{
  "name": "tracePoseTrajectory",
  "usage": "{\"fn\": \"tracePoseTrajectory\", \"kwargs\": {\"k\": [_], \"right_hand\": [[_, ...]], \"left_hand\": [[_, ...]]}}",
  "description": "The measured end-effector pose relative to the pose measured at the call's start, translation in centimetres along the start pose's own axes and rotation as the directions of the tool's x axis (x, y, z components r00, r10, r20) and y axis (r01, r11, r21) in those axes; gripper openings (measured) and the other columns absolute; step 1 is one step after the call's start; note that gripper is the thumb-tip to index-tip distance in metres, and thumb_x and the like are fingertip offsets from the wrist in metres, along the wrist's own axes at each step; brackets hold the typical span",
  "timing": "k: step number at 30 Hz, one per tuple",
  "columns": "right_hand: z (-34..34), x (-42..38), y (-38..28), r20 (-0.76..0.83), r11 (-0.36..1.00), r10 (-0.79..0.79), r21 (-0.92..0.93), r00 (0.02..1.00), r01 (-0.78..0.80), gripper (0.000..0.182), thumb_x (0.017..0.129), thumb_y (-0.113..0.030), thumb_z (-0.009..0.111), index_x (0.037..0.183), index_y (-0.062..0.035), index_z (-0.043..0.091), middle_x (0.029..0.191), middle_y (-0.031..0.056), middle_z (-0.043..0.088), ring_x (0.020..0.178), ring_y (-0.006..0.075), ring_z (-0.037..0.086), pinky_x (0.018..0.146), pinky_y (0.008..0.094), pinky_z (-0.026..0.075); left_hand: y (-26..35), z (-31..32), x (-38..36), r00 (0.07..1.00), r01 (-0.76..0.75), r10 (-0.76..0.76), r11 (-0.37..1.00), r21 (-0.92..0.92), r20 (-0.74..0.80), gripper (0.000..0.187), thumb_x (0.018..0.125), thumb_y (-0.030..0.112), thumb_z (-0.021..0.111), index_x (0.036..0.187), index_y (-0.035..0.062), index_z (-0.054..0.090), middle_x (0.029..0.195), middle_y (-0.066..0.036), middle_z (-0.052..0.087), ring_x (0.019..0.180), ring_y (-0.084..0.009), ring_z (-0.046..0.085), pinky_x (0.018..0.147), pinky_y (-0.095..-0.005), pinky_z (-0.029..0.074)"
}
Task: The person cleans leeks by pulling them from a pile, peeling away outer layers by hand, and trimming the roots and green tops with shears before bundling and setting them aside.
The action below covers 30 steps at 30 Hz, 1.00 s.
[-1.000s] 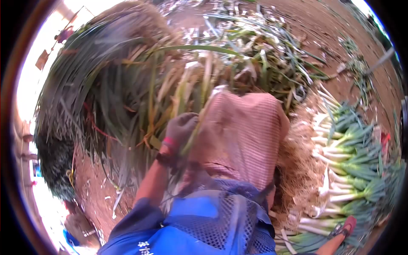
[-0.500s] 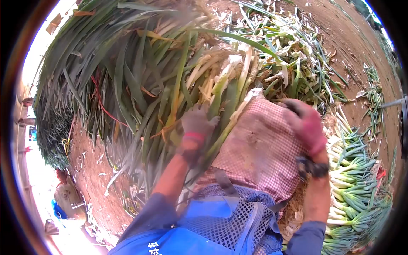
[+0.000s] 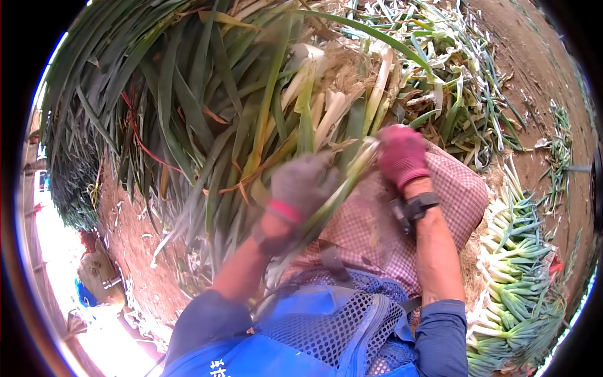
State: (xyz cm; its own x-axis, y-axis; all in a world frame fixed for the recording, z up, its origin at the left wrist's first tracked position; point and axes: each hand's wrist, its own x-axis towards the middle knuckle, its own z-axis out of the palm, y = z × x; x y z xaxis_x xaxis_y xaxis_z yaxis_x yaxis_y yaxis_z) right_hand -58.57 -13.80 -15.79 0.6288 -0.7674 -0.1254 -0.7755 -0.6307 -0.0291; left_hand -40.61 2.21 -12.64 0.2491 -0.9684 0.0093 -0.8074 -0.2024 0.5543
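Observation:
One long green onion [image 3: 349, 176] slants across the near edge of the large onion pile [image 3: 207, 107], its pale root end toward the right. My right hand [image 3: 404, 154], in a red glove, has its fingers closed at that root end. My left hand [image 3: 303, 183], in a grey glove with a pink cuff, is smeared by motion over the leaves, close to the onion's stalk. Beneath my right wrist a pink checked cloth [image 3: 452, 182] covers my lap. Pale stalks with stringy roots [image 3: 352, 69] lie just beyond both hands.
Stripped leaves [image 3: 452, 81] form a heap at the far right. A row of cleaned green onions [image 3: 512, 276] lies on the ground at right. Red twine [image 3: 147, 147] crosses the pile. Brown soil [image 3: 135, 251] shows at left, near another leafy stack [image 3: 72, 188].
My right hand has moved left from the cloth's far right edge to the onion's root end, and its fingers have closed. My left hand has shifted slightly right.

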Motion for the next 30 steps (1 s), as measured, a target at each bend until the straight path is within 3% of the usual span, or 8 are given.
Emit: {"fn": "tracePoseTrajectory", "kwargs": {"k": [2, 4, 5, 9, 11, 16, 22, 30], "right_hand": [[-0.2, 1.0, 3.9, -0.411, 0.931, 0.185, 0.365, 0.893, -0.024, 0.018, 0.096, -0.013, 0.058, 0.102, -0.0114, 0.075, 0.087, 0.0112, 0.070, 0.083, 0.0319, 0.071, 0.075, 0.0431, 0.058], [-4.0, 2.2, 8.1, -0.359, 0.794, 0.521, 0.536, 0.774, -0.286, 0.022, 0.097, -0.013, 0.060, 0.109, -0.0127, 0.078, 0.093, 0.0127, 0.076, 0.080, 0.0221, 0.071, 0.070, 0.0379, 0.059], [-1.9, 3.3, 14.4, -0.577, 0.949, 0.308, 0.131, 0.757, -0.286, 0.026, 0.098, -0.013, 0.054, 0.112, -0.0094, 0.076, 0.087, 0.0097, 0.074, 0.071, 0.0187, 0.068, 0.062, 0.0341, 0.056], [-6.3, 1.1, 21.8, -0.124, 0.335, 0.892, 0.826, 0.434, -0.453, 0.033, 0.099, -0.024, 0.057, 0.120, -0.0024, 0.071, 0.079, 0.0055, 0.070, 0.060, 0.0149, 0.062, 0.054, 0.0317, 0.051], [-5.2, 0.1, 20.0, -0.384, 0.581, 0.813, 0.579, 0.438, -0.572, 0.045, 0.097, -0.032, 0.071, 0.129, -0.0009, 0.067, 0.089, 0.0094, 0.074, 0.065, 0.0138, 0.066, 0.051, 0.0269, 0.052], [-4.3, -1.4, 7.3, -0.034, 0.790, 0.300, 0.569, 0.953, -0.228, 0.035, 0.097, -0.035, 0.068, 0.122, -0.0099, 0.074, 0.108, 0.0162, 0.077, 0.097, 0.0296, 0.074, 0.088, 0.0407, 0.059], [0.5, 0.0, -0.3, 0.217, 0.975, 0.109, 0.168, 0.970, -0.147, 0.032, 0.093, -0.036, 0.064, 0.109, -0.0111, 0.077, 0.109, 0.0165, 0.074, 0.105, 0.0355, 0.070, 0.094, 0.0469, 0.051], [0.9, -0.7, 0.7, 0.194, 0.971, 0.140, 0.165, 0.971, -0.173, 0.036, 0.093, -0.040, 0.063, 0.107, -0.0099, 0.078, 0.116, 0.0164, 0.072, 0.109, 0.0361, 0.069, 0.098, 0.0483, 0.049]], "left_hand": [[-1.1, 2.3, -1.5, 0.992, -0.020, 0.015, 0.999, 0.033, 0.121, 0.029, 0.091, 0.036, 0.072, 0.110, 0.0140, 0.072, 0.097, -0.012, 0.071, 0.087, -0.0337, 0.070, 0.078, -0.0465, 0.056], [-1.3, 3.5, -2.3, 0.976, -0.038, 0.025, 0.998, 0.057, 0.216, 0.032, 0.091, 0.040, 0.071, 0.110, 0.0141, 0.072, 0.096, -0.012, 0.071, 0.091, -0.0343, 0.070, 0.079, -0.0476, 0.056], [-1.1, 3.5, -2.3, 0.975, -0.040, 0.027, 0.998, 0.055, 0.221, 0.032, 0.091, 0.040, 0.071, 0.110, 0.0141, 0.072, 0.096, -0.012, 0.071, 0.091, -0.0343, 0.070, 0.079, -0.0476, 0.056], [-0.7, 4.1, -2.2, 0.965, -0.072, 0.028, 0.984, 0.161, 0.260, 0.033, 0.090, 0.043, 0.072, 0.105, 0.0133, 0.070, 0.094, -0.012, 0.071, 0.088, -0.0343, 0.071, 0.076, -0.0480, 0.056], [-0.6, 5.4, -1.7, 0.962, -0.101, 0.049, 0.978, 0.184, 0.267, 0.034, 0.089, 0.043, 0.073, 0.102, 0.0118, 0.069, 0.091, -0.013, 0.071, 0.085, -0.0347, 0.071, 0.074, -0.0483, 0.056], [0.4, 7.1, -0.5, 0.933, -0.113, -0.009, 0.942, 0.317, 0.359, 0.023, 0.092, 0.030, 0.065, 0.099, 0.0075, 0.066, 0.082, -0.014, 0.074, 0.075, -0.0369, 0.075, 0.066, -0.0480, 0.058], [1.5, 8.2, -0.1, 0.900, 0.066, -0.191, 0.948, 0.311, 0.392, 0.032, 0.089, 0.033, 0.071, 0.101, 0.0046, 0.060, 0.085, -0.020, 0.074, 0.074, -0.0390, 0.074, 0.066, -0.0516, 0.058], [1.8, 9.7, -1.8, 0.969, -0.044, -0.070, 0.892, 0.449, 0.235, 0.014, 0.097, 0.019, 0.056, 0.100, 0.0066, 0.063, 0.084, -0.014, 0.072, 0.070, -0.0318, 0.075, 0.059, -0.0443, 0.058]]}}
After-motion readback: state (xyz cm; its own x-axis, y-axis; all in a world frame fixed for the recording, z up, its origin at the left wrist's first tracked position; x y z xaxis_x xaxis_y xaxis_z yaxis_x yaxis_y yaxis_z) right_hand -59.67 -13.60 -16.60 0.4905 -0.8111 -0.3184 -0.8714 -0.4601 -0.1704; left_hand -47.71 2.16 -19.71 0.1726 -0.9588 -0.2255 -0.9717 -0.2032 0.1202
